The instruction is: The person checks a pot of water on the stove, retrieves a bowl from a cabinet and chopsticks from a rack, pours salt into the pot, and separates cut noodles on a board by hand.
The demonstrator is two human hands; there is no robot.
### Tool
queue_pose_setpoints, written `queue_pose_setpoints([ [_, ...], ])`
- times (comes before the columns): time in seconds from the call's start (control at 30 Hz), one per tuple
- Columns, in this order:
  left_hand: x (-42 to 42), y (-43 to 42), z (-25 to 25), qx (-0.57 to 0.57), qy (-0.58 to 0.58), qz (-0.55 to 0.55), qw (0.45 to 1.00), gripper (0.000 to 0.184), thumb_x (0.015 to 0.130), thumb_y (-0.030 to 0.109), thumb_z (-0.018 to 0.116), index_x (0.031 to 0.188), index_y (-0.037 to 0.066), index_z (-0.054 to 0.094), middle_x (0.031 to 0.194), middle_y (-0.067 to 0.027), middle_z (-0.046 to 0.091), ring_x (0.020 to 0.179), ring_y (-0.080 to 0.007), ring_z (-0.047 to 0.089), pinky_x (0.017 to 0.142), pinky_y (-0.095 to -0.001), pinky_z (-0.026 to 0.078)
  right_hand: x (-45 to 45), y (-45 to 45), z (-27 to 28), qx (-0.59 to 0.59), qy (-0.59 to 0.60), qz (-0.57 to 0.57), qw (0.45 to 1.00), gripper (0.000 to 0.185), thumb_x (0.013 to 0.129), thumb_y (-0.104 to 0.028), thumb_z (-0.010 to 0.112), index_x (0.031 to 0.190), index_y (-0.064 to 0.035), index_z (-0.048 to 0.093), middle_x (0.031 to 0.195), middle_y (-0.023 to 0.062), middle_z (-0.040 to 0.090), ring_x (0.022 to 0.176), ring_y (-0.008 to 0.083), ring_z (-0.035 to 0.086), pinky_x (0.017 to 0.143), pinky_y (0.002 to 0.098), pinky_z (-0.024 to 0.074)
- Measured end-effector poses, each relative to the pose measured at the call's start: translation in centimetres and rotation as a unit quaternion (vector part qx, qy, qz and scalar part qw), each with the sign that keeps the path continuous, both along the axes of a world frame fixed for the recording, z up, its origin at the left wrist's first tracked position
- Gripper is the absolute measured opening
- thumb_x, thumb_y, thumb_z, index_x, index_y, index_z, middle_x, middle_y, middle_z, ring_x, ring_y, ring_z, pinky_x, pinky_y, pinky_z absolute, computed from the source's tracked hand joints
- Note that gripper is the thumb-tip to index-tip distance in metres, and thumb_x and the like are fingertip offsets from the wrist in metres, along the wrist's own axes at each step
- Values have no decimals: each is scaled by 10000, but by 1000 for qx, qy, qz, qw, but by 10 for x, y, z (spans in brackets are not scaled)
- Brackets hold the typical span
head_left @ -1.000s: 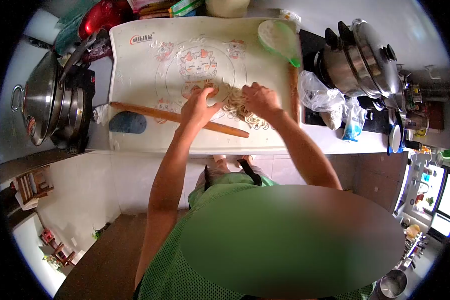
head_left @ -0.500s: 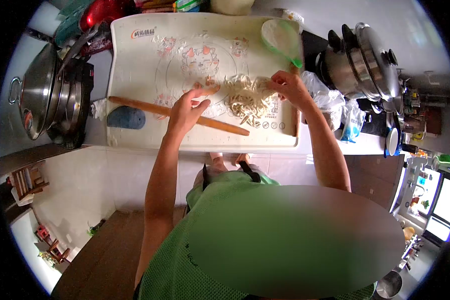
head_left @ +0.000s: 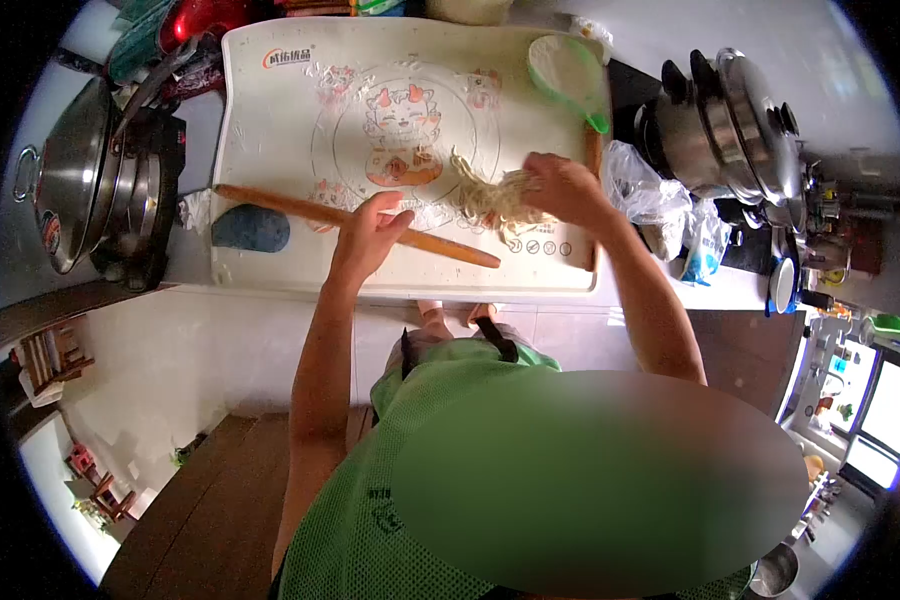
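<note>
A loose tangle of pale noodles (head_left: 495,200) lies on the white pastry mat (head_left: 270,120), right of its middle. My right hand (head_left: 567,187) is closed over the right end of the tangle, its fingertips partly hidden among the strands. My left hand (head_left: 368,238) hovers at the wooden rolling pin (head_left: 440,247), covering part of it. Its thumb and fingers are apart with nothing between them; whether it touches the pin I cannot tell. The pin lies slantwise across the front of the mat. Beside its left end rests a dark blue-grey dough scraper (head_left: 251,228).
A green-rimmed sieve or scoop (head_left: 568,80) lies at the mat's back right corner. Stacked steel pots (head_left: 715,125) and plastic bags (head_left: 638,185) stand to the right. A lidded wok (head_left: 75,180) sits at the left. Several packages line the back edge.
My right hand has moved over the noodles and closed on them; the tangle has been drawn together. My left hand has pulled back a little toward me, its fingers more bent.
</note>
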State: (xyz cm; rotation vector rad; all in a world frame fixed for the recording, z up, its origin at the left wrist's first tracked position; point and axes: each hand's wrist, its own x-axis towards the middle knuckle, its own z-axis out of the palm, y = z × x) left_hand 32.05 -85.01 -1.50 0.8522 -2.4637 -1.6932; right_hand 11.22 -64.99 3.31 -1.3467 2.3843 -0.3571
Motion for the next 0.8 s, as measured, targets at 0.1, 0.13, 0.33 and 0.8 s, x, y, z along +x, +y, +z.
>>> queue_pose_setpoints([
  [0.1,5,-3,-5,12,19,4,1000,405,779,274,597,1069,2,518,1030,-154,571,862,-241,584,737,-307,458,-12,20,38,-63,-226,-103,967,321,651,-193,645,906,-31,537,811,177,603,755,292,600,653,368,463],
  [0.13,6,-2,-4,13,18,4,1000,405,779,274,597,1069,2,518,1030,-154,571,862,-241,584,737,-307,458,-15,23,39,-34,-144,-106,983,296,657,-178,632,893,-28,537,783,169,599,735,280,598,647,364,463],
  [0.33,-6,2,-2,20,31,-16,999,392,792,265,585,1071,-1,515,1036,-147,570,868,-235,579,740,-308,454,-32,42,6,82,-83,-42,992,206,681,-181,591,858,-77,567,780,115,591,778,244,594,672,351,465],
  [0.8,2,12,4,20,12,-24,999,378,796,232,587,1074,-11,504,1025,-154,565,862,-207,578,730,-293,463,28,-34,-72,76,114,85,987,544,712,-309,624,1184,-144,410,1112,171,451,1014,298,471,818,435,432],
])
